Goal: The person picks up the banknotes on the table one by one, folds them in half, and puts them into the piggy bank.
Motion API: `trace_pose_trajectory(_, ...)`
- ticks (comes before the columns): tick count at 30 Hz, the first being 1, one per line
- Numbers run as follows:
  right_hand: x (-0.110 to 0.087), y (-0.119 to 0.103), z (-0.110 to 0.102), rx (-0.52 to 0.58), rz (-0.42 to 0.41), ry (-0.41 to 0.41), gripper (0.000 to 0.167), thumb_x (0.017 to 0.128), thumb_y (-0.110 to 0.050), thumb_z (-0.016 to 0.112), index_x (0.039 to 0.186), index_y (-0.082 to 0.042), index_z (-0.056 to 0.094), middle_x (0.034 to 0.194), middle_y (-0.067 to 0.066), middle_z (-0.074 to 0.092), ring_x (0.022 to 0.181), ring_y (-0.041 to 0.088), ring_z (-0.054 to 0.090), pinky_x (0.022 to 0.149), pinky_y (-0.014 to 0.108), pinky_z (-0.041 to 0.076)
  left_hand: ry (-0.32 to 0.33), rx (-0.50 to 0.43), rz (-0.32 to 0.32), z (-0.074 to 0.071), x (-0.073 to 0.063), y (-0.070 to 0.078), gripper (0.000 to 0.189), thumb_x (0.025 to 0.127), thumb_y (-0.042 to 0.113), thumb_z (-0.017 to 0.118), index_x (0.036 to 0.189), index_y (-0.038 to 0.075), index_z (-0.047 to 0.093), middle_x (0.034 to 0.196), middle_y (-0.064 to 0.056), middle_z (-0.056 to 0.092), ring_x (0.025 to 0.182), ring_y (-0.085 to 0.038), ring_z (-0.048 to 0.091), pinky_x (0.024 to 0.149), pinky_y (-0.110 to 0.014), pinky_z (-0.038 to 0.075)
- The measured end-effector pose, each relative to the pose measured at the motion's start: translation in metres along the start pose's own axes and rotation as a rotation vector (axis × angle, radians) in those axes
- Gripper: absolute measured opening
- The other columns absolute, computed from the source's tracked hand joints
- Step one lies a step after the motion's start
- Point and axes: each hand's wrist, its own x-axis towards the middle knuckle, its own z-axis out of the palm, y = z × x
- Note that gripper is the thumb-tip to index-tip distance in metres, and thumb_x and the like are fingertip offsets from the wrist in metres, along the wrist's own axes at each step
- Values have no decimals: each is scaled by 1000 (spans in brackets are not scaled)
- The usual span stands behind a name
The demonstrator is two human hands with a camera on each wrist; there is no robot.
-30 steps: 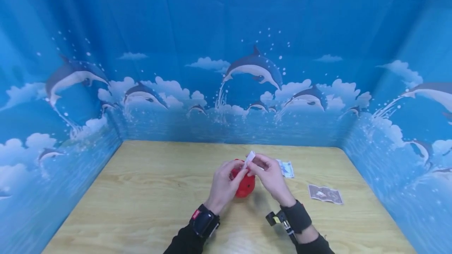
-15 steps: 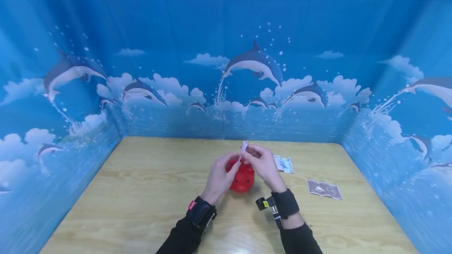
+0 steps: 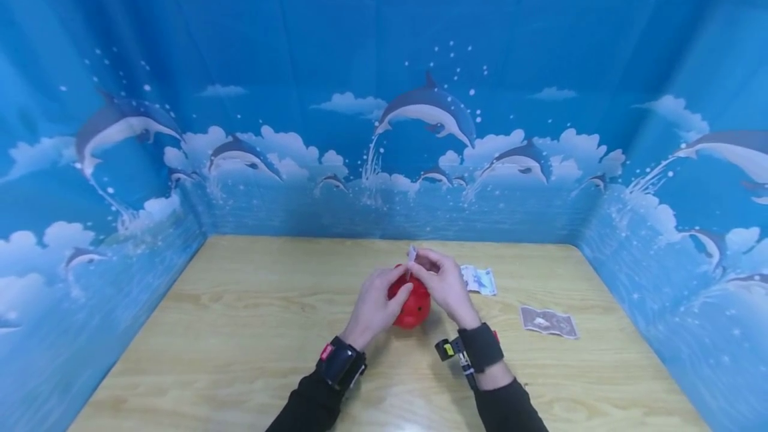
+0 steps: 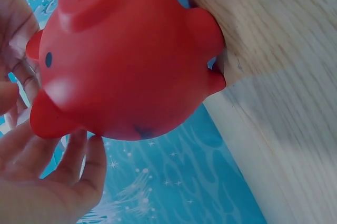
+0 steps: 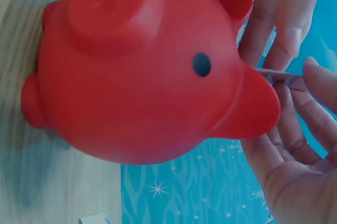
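A red piggy bank (image 3: 414,313) stands on the table between my two hands, its snout toward me. My right hand (image 3: 445,287) pinches a narrow folded banknote (image 3: 412,253), upright over the top of the bank. In the right wrist view, the note's edge (image 5: 279,74) shows just behind the bank's ear, between the right thumb and fingers. My left hand (image 3: 375,305) rests its fingertips on the bank's upper side, with the thumb spread away from the note. The left wrist view shows those left fingers (image 4: 93,168) against the bank beneath an ear. The bank's top slot is hidden.
A bluish banknote (image 3: 480,280) lies behind my right hand. Farther right is a brown, creased banknote (image 3: 549,321). The wooden table (image 3: 252,325) is bordered at the back and sides by a blue dolphin-print curtain (image 3: 288,212).
Both hands brought the folded note over the bank and lowered it at the top. The left thumb and fingers have parted from the note onto the bank; the right hand keeps its pinch.
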Motion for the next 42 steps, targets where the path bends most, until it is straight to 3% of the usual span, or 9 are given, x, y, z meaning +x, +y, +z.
trace_pose_trajectory(8, -12, -29, 1, -64, -8, 15, 38, 93, -9, 66, 127, 5, 61, 106, 20, 71, 101, 30, 67, 86, 30, 55, -7, 45, 33, 4, -2, 0, 45, 92, 22, 68, 134, 8, 60, 118, -8, 70, 111, -25, 61, 94, -44, 53)
trace_pose_trajectory(13, -3, -8, 3, -41, 0, 38, 38, 92, -12, 67, 128, 2, 62, 110, 20, 70, 104, 30, 66, 90, 38, 56, -6, 68, 38, 6, -2, 0, 48, 92, 22, 67, 136, 7, 57, 120, -8, 69, 113, -26, 61, 94, -43, 53)
trace_pose_trajectory(18, 4, 7, 4, -19, -7, 37, 39, 91, -16, 70, 128, -3, 64, 111, 16, 71, 103, 26, 67, 90, 36, 56, -16, 76, 14, 4, -2, 1, 50, 93, 23, 67, 139, 8, 55, 124, -8, 68, 116, -26, 60, 97, -44, 52)
trace_pose_trajectory(26, 2, 7, 3, -27, 8, 39, 44, 90, -15, 71, 131, -5, 61, 110, 14, 71, 105, 28, 67, 92, 38, 56, -21, 121, 62, 4, -3, 2, 49, 92, 23, 69, 138, 11, 56, 118, -7, 69, 110, -23, 62, 93, -41, 54)
trace_pose_trajectory(33, -1, 0, 2, -30, 32, 37, 43, 91, -13, 70, 131, -3, 61, 112, 16, 70, 107, 28, 66, 91, 37, 56, -28, 119, 50, 6, -2, 1, 50, 92, 24, 67, 139, 10, 55, 118, -7, 69, 110, -22, 61, 91, -40, 54)
trace_pose_trajectory(42, 4, 8, 3, -13, 19, 34, 40, 90, -16, 71, 127, -4, 64, 113, 16, 71, 106, 28, 67, 91, 37, 56, -10, 107, 59, 6, -3, 1, 51, 91, 22, 69, 138, 9, 54, 120, -7, 68, 110, -23, 62, 91, -41, 55)
